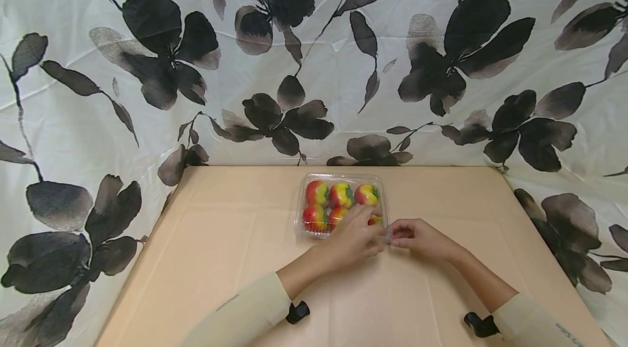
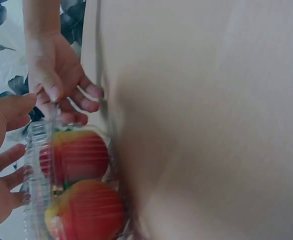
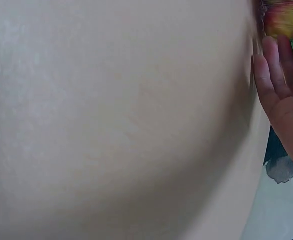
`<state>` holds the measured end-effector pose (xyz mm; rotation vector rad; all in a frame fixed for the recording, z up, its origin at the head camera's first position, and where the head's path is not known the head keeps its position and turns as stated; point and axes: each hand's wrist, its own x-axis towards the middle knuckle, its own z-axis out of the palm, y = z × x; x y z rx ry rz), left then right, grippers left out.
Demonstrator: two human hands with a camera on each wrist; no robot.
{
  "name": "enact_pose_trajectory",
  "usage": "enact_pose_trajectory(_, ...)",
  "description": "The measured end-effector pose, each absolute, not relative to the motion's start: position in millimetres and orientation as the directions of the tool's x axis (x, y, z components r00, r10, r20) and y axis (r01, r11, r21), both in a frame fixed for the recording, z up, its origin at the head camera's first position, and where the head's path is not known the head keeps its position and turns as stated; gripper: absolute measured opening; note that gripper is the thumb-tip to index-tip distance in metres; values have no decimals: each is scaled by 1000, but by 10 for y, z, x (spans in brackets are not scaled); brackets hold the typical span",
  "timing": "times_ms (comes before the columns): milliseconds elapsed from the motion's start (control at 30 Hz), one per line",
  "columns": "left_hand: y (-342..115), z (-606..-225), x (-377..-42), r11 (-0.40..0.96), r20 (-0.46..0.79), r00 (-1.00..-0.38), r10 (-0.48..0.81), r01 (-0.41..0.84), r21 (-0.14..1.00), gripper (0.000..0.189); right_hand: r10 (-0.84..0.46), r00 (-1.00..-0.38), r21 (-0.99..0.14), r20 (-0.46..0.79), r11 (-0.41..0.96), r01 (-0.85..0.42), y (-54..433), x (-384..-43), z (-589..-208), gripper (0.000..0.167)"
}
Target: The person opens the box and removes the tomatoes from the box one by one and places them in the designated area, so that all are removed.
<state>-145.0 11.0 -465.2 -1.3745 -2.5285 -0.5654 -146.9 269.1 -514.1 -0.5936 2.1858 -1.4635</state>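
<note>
A clear plastic clamshell box (image 1: 298, 211) lies near the table's far edge, its lid down over several red-and-yellow fruits (image 1: 316, 193) with green patches. My left hand (image 1: 353, 238) reaches across the front right of the box and hides some fruit. In the left wrist view its fairly straight fingers (image 2: 11, 180) lie along the ridged lid edge. At the box's front right corner, my right hand (image 1: 422, 235) pinches the thin plastic edge between thumb and forefinger. Its other fingers are spread loosely beside the box in the left wrist view.
A pale tan covering lies over the table (image 1: 221, 260). White cloth with dark flowers (image 1: 343, 64) hangs behind the table and shows along both sides. A black strap piece (image 1: 297, 312) sits at the left sleeve, another (image 1: 481, 325) at the right.
</note>
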Motion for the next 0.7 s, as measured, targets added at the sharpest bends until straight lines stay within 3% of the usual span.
enact_pose_trajectory(267, 174, -4766, -1401, 527, 364, -571, 736, 820, 222, 14, -586, -805, -958, -93, 272, -87, 2650, -1464, -5169, 18)
enact_pose_trajectory(700, 254, -4964, -1392, 573, 488, -520, 701, 818, 48, 11, -616, -783, -980, -91, 195, -39, 2612, -1441, -5204, 22)
